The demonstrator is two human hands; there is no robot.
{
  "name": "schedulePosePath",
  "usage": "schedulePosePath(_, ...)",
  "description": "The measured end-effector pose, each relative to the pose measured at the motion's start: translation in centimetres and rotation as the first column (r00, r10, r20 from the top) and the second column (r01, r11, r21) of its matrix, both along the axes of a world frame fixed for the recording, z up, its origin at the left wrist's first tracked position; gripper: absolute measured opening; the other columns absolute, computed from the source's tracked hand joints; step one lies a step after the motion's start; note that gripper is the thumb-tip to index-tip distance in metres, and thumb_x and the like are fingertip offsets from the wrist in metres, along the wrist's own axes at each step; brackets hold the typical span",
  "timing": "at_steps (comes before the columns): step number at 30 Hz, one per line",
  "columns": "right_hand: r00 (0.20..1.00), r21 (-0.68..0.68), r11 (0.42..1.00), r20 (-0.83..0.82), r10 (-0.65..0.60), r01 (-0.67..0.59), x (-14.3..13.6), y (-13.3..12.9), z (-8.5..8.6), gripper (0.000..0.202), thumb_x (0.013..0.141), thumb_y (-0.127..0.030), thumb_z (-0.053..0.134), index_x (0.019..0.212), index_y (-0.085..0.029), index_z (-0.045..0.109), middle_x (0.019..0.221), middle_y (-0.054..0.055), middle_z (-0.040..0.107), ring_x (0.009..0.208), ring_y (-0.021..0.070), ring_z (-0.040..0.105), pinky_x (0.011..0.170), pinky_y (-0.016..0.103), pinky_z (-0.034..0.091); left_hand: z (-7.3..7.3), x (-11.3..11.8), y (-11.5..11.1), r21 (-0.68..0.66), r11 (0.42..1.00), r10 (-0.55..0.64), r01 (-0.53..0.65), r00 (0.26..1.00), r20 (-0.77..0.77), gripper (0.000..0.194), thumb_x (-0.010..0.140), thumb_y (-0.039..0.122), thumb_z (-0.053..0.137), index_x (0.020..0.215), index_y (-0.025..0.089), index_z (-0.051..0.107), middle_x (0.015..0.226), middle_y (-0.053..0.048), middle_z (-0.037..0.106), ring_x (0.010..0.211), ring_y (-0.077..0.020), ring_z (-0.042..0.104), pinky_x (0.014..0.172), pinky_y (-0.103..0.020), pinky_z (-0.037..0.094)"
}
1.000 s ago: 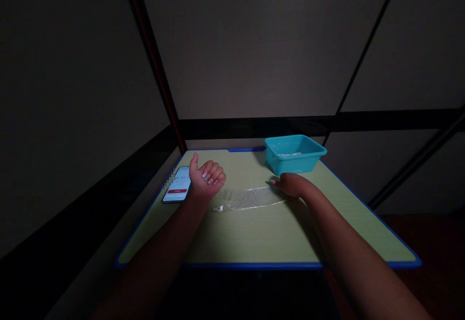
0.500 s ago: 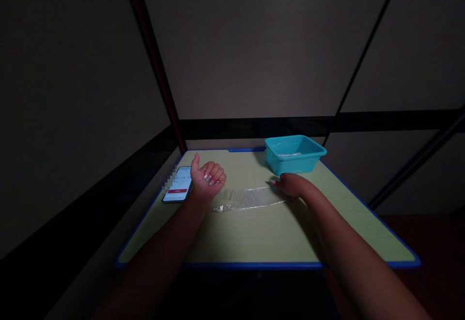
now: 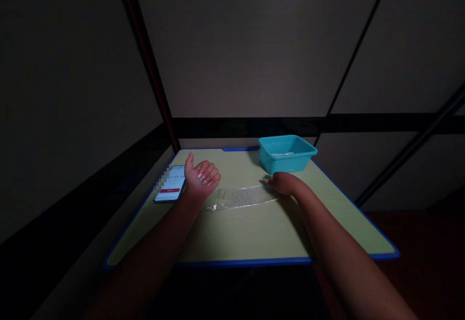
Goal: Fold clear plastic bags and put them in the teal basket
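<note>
A long, flat clear plastic bag (image 3: 241,197) lies crosswise on the table, slightly crumpled at its left end. My left hand (image 3: 202,179) is just above and left of that end, turned palm up. Its fingers curl in towards the palm with the nails showing, the thumb sticks out, and nothing shows in it. At the bag's right end, my right hand (image 3: 285,184) is closed on the plastic, back of the hand up and thumb pointing left. Most of its fingers are hidden beneath the hand.
A turquoise plastic basin (image 3: 288,163) with something pale inside stands at the back right, just beyond my right hand. A phone (image 3: 170,184) with a lit screen lies left of my left hand. The pale table (image 3: 247,242) has a blue edge; dark panels rise behind it.
The whole view has shifted a little, so everything appears slightly further left. Both hands and the bag keep about the same positions relative to each other.
</note>
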State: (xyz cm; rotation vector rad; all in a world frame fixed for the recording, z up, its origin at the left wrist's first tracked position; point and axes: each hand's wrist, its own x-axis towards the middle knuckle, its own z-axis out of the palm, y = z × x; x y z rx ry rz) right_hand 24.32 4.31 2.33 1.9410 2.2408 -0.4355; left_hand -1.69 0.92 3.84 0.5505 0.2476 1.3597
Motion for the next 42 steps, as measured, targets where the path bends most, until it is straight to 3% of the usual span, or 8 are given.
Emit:
schedulePosePath(6, 1.0, -0.005, 1.0, 0.0, -0.003, 0.003, 0.08, 0.03, -0.11, 0.055, 0.09, -0.052, 0.032, 0.098, -0.01, 0.066, 0.07, 0.012, 0.069, 0.059, 0.0202, 0.064, 0.059, 0.027, 0.041, 0.13, 0.1, -0.13, -0.041, 0.999, 0.026, -0.026, 1.0, -0.003, 0.067, 0.085, 0.066, 0.024, 0.037, 0.02, 0.025, 0.032, 0.003, 0.027, 0.026, -0.0068, 0.024, 0.033, -0.023, 0.021)
schedulePosePath(12, 1.0, -0.012, 1.0, -0.004, -0.003, 0.002, 0.02, 0.04, -0.03, 0.056, 0.09, -0.053, 0.032, 0.094, -0.01, 0.067, 0.068, 0.013, 0.069, 0.058, 0.0203, 0.063, 0.06, 0.028, 0.041, 0.09, 0.24, -0.04, 0.012, 1.0, 0.014, -0.014, 0.999, 0.034, 0.062, 0.085, 0.063, 0.028, 0.041, 0.02, 0.027, 0.036, 0.004, 0.028, 0.032, -0.0082, 0.029, 0.039, -0.025, 0.03)
schedulePosePath(18, 1.0, -0.024, 1.0, -0.002, 0.006, -0.006, 0.06, 0.28, -0.24, 0.058, 0.091, -0.053, 0.03, 0.089, -0.01, 0.068, 0.067, 0.013, 0.069, 0.059, 0.0195, 0.063, 0.06, 0.027, 0.041, -0.08, 0.22, 0.2, -0.008, 0.998, 0.068, -0.068, 0.998, -0.013, 0.056, 0.083, 0.064, 0.03, 0.051, 0.019, 0.037, 0.051, 0.002, 0.039, 0.041, -0.0096, 0.037, 0.041, -0.024, 0.031)
schedulePosePath(28, 1.0, -0.006, 1.0, 0.003, 0.006, -0.006, 0.01, 0.06, -0.08, 0.056, 0.091, -0.052, 0.031, 0.095, -0.01, 0.067, 0.072, 0.014, 0.069, 0.064, 0.0213, 0.064, 0.061, 0.028, 0.041, -0.15, 0.24, 0.27, -0.02, 0.994, 0.107, -0.108, 0.992, -0.073, 0.052, 0.085, 0.06, 0.027, 0.061, 0.017, 0.046, 0.053, 0.003, 0.039, 0.036, -0.0078, 0.029, 0.037, -0.022, 0.027)
schedulePosePath(42, 1.0, -0.017, 1.0, -0.007, -0.007, 0.007, 0.07, 0.21, -0.22, 0.054, 0.09, -0.053, 0.031, 0.095, -0.011, 0.066, 0.069, 0.012, 0.069, 0.06, 0.0199, 0.063, 0.058, 0.027, 0.041, 0.06, 0.47, 0.21, -0.041, 0.99, 0.132, -0.136, 0.987, -0.092, 0.063, 0.083, 0.065, 0.026, 0.059, 0.014, 0.054, 0.045, 0.003, 0.039, 0.029, -0.0054, 0.027, 0.033, -0.021, 0.027)
